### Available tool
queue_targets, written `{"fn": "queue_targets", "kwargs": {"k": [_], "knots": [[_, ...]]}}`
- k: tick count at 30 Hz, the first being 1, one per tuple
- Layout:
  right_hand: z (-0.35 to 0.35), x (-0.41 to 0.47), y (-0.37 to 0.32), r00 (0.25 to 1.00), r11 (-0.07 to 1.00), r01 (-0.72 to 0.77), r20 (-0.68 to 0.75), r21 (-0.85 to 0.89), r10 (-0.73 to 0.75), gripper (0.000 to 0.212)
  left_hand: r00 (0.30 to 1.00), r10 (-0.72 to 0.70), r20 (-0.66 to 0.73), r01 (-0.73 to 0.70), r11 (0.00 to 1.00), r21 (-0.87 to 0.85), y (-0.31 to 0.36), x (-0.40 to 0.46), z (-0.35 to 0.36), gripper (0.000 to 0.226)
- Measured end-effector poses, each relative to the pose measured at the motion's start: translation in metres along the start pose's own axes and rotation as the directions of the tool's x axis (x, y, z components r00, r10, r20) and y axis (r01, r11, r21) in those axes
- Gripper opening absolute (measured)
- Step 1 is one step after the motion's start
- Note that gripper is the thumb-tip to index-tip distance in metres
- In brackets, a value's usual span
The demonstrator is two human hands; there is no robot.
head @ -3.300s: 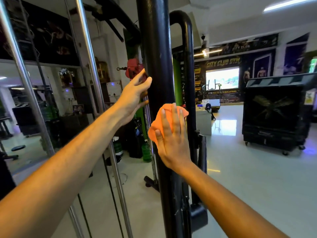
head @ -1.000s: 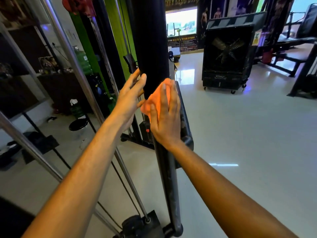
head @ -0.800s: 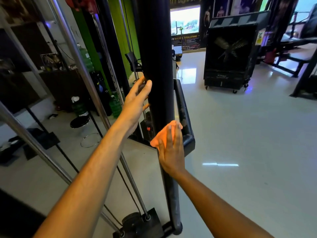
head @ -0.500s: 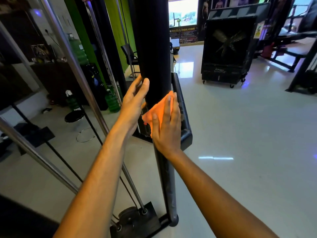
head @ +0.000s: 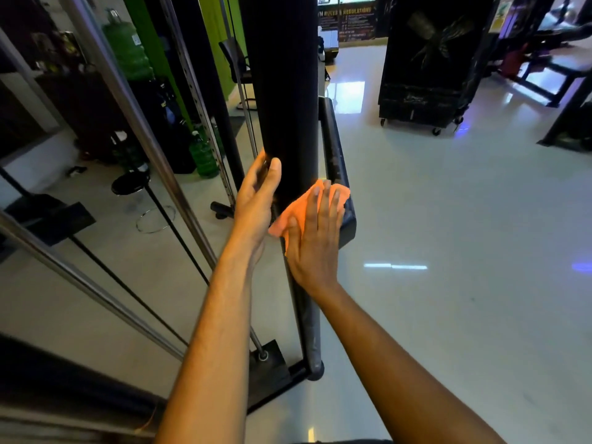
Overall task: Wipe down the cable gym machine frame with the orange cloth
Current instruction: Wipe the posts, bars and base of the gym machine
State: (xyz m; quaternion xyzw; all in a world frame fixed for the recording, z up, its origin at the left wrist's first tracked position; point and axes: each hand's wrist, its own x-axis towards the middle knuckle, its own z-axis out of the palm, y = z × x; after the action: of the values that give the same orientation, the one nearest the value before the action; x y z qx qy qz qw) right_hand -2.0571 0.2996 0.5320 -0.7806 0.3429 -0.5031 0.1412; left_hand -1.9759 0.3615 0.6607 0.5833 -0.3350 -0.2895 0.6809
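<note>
Orange cloth: pressed flat under my right hand, fingers together, on black frame post. My left hand, open, rests against post. Far sign: "RULES & REGULATIONS".

Bright, floor glare, wide-angle edge distortion

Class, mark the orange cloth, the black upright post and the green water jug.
orange cloth (head: 296, 209), head view, exposed fold.
black upright post (head: 288, 91), head view, front face.
green water jug (head: 129, 51), head view, body.
</note>
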Motion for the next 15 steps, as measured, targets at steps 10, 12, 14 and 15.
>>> {"fn": "queue_targets", "kwargs": {"k": [10,12,14,15], "knots": [[0.011,-0.08,0.057,0.968,0.97,0.018,0.248,-0.242,0.044,0.074,0.999,-0.024,-0.028,0.025,0.999,0.041,-0.029,-0.009,0.003,0.068],[0.008,-0.084,0.061,0.96,0.969,0.015,0.274,-0.248,0.055,0.074,0.999,-0.045,-0.024,0.046,0.998,0.038,-0.035,-0.011,0.002,0.068],[0.007,-0.069,0.051,0.971,0.977,-0.005,0.233,-0.211,0.055,0.076,0.998,-0.065,-0.022,0.066,0.997,0.03,-0.039,-0.014,0.0,0.067],[0.006,-0.056,0.043,0.979,0.983,-0.021,0.196,-0.181,0.057,0.079,0.997,-0.077,-0.023,0.078,0.997,0.025,-0.04,-0.015,0.0,0.067]]}}
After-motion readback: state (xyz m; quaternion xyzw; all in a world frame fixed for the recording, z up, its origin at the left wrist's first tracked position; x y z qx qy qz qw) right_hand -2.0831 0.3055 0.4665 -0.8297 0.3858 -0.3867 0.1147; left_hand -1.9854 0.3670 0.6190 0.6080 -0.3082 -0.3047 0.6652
